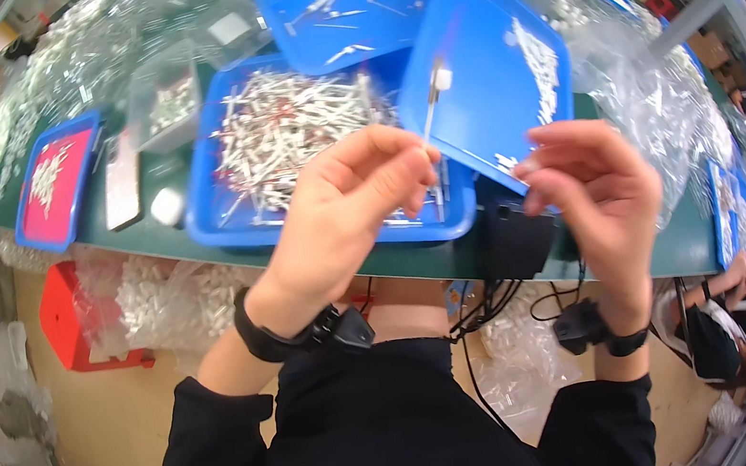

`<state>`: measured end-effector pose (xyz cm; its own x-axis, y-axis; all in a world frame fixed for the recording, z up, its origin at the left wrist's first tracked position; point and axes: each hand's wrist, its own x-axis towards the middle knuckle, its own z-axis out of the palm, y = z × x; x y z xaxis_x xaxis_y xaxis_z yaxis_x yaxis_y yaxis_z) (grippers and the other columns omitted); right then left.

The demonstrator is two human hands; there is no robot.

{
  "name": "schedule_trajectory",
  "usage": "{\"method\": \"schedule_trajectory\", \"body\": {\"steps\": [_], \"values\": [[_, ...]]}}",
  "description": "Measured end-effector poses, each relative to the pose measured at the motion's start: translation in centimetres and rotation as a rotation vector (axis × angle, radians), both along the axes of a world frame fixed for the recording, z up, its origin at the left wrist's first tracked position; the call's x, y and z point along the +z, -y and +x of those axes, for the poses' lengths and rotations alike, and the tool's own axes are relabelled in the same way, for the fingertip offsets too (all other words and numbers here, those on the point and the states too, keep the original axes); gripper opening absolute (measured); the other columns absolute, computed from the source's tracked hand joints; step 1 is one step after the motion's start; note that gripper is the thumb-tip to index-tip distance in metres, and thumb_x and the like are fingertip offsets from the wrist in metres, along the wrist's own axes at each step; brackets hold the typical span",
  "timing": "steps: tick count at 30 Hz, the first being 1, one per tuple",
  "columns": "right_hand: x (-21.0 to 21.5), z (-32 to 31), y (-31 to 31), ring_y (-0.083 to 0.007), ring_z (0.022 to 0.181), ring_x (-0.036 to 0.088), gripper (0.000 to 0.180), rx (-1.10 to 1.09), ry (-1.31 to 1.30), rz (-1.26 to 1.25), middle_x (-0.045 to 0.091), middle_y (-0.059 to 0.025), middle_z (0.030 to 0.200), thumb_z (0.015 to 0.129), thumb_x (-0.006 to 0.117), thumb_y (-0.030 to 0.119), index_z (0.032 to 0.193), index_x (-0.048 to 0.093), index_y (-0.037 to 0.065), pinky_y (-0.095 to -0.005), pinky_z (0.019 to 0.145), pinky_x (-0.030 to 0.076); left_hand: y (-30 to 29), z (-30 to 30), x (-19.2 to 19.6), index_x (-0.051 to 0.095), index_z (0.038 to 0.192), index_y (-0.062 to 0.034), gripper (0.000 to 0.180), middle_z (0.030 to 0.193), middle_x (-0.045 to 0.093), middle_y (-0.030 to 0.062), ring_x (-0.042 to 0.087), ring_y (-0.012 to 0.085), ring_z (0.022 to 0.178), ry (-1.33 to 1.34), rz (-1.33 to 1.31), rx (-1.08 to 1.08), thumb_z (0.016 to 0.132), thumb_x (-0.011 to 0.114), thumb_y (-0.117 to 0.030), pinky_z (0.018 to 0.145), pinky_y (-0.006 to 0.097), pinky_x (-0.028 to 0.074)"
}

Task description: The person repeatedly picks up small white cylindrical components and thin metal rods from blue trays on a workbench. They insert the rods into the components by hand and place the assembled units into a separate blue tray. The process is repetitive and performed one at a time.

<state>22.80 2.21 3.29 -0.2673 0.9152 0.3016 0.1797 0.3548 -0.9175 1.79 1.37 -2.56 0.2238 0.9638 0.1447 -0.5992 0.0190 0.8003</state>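
My left hand [357, 192] pinches a thin stick-like piece [429, 117] between thumb and forefinger. The piece points upward and has a small white block near its top end. My right hand [598, 190] is closed in a pinch over the near corner of a tilted blue tray [475, 73]; a whitish bit shows at its fingertips, too small to name. Behind my left hand, a deep blue bin [200, 206] holds a heap of thin white and reddish sticks [289, 125]. Small white parts [541, 63] lie along the right side of the tilted tray.
Another blue tray [351, 19] with scattered sticks lies behind. At left are a pink-lined tray [53, 189], a phone-shaped block [123, 184] and a clear box [164, 95]. A black box with cables [519, 240] hangs at the table edge. A co-worker [729, 324] sits at right.
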Motion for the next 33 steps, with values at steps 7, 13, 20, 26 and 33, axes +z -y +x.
{"method": "schedule_trajectory", "body": {"steps": [7,13,20,26,33], "values": [[-1.7,0.1,0.6,-0.0101,0.071,0.063,0.013,0.003,-0.028,-0.160,0.064,-0.0047,0.079,0.083,0.064,-0.001,0.096,0.067,-0.002,-0.0210,0.064,0.050,0.7,4.3,0.1,0.064,0.090,0.0022,0.011,0.082,0.067,0.0071,0.063,0.0122,0.074,-0.398,0.171,0.160,0.084,0.064,-0.007,0.067,0.026,0.049],[-2.0,0.2,0.4,-0.0111,0.066,0.063,0.012,0.006,0.144,-0.081,0.064,-0.0061,0.078,0.082,0.064,0.000,0.093,0.069,0.001,-0.0221,0.057,0.050,1.0,4.2,-0.8,0.068,0.087,0.0006,0.012,0.080,0.069,0.0105,0.066,0.0161,0.070,-0.702,0.331,0.222,0.079,0.068,-0.007,0.066,0.026,0.050],[-2.1,0.0,0.7,-0.0171,0.064,0.063,0.010,0.015,0.424,0.127,0.061,-0.0071,0.074,0.079,0.065,0.000,0.089,0.065,0.002,-0.0258,0.057,0.050,0.6,2.9,-0.6,0.067,0.097,0.0026,0.021,0.096,0.067,0.0120,0.064,0.0158,0.087,-0.666,0.402,0.282,0.076,0.067,0.005,0.074,0.027,0.051],[-1.6,-0.9,1.1,-0.0139,0.065,0.062,0.017,-0.078,0.250,0.090,0.062,-0.0066,0.077,0.077,0.068,-0.001,0.094,0.067,0.003,-0.0242,0.060,0.049,0.4,1.0,0.2,0.058,0.099,0.0068,0.024,0.092,0.063,0.0163,0.063,0.0207,0.083,-0.455,0.521,0.227,0.076,0.062,0.013,0.072,0.030,0.055],[-2.5,-1.0,2.6,-0.0145,0.072,0.061,0.025,-0.005,0.010,0.127,0.063,-0.0100,0.083,0.074,0.065,-0.013,0.098,0.067,-0.004,-0.0233,0.063,0.048,1.6,0.1,-0.1,0.052,0.090,0.0030,0.015,0.083,0.063,0.0182,0.064,0.0216,0.073,-0.146,0.291,0.223,0.080,0.062,0.007,0.068,0.031,0.054]]}}
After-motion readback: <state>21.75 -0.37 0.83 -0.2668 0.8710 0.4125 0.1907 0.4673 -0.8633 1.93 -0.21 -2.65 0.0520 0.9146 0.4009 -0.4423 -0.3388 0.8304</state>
